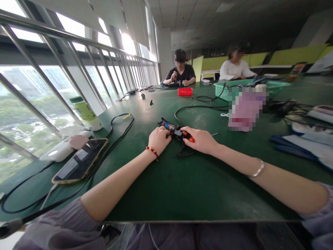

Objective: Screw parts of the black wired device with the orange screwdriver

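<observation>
Both hands, left (159,138) and right (199,139), are pinching opposite ends of a black, blue and orange device (178,133) on the green table (166,194). It is looking light and rigid, its solid ends offering better grip than the cable.

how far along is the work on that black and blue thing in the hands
Partway, perhaps: the black and blue sections of the assembly already look joined. In hand, the left hand and right hand grip it above the green table. What's left isn't clear; a small black piece lies apart, possibly unrelated.
</observation>
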A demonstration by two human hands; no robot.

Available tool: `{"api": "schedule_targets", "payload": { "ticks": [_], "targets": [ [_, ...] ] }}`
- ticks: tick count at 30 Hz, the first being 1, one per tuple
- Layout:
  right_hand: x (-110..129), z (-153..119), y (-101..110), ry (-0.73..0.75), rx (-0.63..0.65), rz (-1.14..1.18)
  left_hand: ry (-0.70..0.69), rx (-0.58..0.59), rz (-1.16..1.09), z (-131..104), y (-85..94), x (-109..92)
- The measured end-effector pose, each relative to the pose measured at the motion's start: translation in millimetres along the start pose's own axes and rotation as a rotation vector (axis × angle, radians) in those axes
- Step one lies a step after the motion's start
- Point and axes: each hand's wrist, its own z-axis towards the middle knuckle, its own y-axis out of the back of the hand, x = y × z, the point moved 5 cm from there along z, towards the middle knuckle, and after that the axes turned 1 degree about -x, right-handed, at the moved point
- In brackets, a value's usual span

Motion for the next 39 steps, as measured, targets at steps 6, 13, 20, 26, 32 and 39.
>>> {"api": "schedule_targets", "payload": {
  "ticks": [6,13,20,26,32,39],
  "targets": [
    [0,0,0,0.005,0.007,-0.002,-0.033,-0.012,0.039,0,4.2,3],
    [0,-1,0,0.041,-0.009,0.043,-0.217,-0.166,-0.032,-7,22.8,-13],
    [3,-3,2,0.076,0.008,0.062,-0.401,-0.169,-0.071,-13,18.3,-26],
    [2,-2,0,0.072,0.012,0.056,-0.407,-0.156,-0.096,-15,18.5,-27],
    [2,-3,0,0.076,0.008,0.058,-0.416,-0.147,-0.098,-14,18.2,-28],
    [3,-3,1,0.071,0.013,0.057,-0.414,-0.144,-0.113,-14,16.6,-27]
  ]
}}
